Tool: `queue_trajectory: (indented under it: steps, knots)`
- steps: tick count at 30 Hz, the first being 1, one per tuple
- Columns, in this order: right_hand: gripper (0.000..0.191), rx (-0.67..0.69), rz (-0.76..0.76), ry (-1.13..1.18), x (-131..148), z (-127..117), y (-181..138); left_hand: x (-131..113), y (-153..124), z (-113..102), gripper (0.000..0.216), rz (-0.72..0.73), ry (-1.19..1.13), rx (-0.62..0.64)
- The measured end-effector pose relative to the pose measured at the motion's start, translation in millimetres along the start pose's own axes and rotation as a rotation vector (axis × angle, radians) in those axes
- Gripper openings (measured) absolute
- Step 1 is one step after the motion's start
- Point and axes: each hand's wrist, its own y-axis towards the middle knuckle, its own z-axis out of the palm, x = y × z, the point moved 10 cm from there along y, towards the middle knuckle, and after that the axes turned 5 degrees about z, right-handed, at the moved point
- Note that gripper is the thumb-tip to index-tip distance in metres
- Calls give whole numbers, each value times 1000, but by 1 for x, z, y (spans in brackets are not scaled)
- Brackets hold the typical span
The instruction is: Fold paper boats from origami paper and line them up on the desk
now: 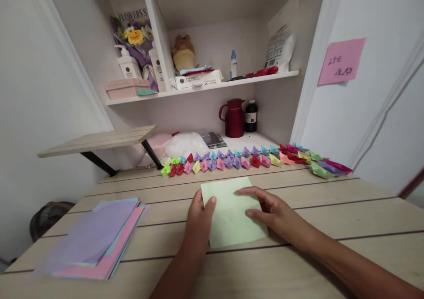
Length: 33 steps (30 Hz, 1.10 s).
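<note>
A pale green sheet of paper (235, 228) with a faint crease across its middle is on the table in front of me. My left hand (201, 215) grips its left edge, thumb on top and the other fingers mostly hidden behind. My right hand (273, 208) reaches over the right side of the sheet. Its index finger and thumb are spread apart and rest on the paper; the remaining fingers are partly hidden. Left of my hands lies a stack of coloured paper (102, 232), with a purple sheet uppermost and pink and blue ones below.
Behind the sheet, small folded paper boats (228, 162) in many colours line the table (331, 219). A small raised shelf (99, 140) stands at the back left. Farther back are a red jug (234, 119) and a dark bottle (251, 115). A pink note (342, 62) hangs at right.
</note>
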Motion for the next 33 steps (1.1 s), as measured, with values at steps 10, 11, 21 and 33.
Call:
queue_trajectory:
  steps: [10, 11, 21, 33]
  knots:
    - [33, -177, 113, 166, -11, -22, 1, -12, -26, 44, 82, 205, 164, 213]
    - [32, -181, 112, 169, -11, -22, 0, -9, -25, 44, 83, 177, 123, 210]
    - [31, -261, 65, 170, -10, -28, -1, -18, -13, 26, 103, 97, -222, 77]
    - [28, -292, 16, 106, -2, -30, -4, -8, -19, 28, 52, 46, 79, 130]
